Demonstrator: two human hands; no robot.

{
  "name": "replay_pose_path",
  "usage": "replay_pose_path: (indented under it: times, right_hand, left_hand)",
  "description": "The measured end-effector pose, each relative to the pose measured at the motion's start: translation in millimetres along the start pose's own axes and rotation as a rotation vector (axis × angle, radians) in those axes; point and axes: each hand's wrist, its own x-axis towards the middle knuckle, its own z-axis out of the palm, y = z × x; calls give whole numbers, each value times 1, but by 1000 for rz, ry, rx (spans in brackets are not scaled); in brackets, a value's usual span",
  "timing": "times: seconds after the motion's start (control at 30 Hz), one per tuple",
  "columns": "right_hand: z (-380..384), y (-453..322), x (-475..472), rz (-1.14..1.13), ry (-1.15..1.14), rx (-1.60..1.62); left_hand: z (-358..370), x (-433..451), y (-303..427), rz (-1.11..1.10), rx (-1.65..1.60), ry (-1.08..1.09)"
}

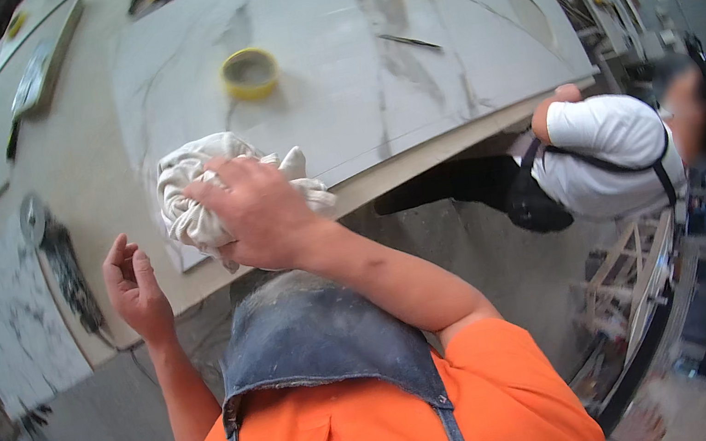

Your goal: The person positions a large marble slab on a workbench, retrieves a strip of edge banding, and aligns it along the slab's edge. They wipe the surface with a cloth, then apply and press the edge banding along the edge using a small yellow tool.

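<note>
My right hand (pixel 260 211) presses on a bunched white cloth (pixel 190 170), its fingers partly sunk in the folds. The cloth lies on the near left corner of a white slab with grey marble veining (pixel 321 113). To the left of the cloth, my left hand (pixel 139 291) is raised near the table's edge, fingers loosely bent and thumb apart, holding nothing. Beyond the cloth, a yellow-rimmed roll of tape (pixel 249 73) rests on the slab. A dark pen-like tool (pixel 409 41) lies farther right on it.
An angle grinder (pixel 60 262) with its cord lies at the left, beside a smaller veined slab (pixel 20 325). A round cutout (pixel 533 18) shows at the slab's right end. A person in a white shirt (pixel 606 143) is at the table's right edge.
</note>
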Motion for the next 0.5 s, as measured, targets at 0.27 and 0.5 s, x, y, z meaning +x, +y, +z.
replay_pose_path:
  times: [0.27, 0.5]
  right_hand:
    - [38, 95, -37, 92, -35, -195]
    - [-61, 216, -98, 281, 113, -423]
  left_hand:
    - [79, 21, 14, 245, 240, -279]
    - [137, -6, 22, 227, 322, -324]
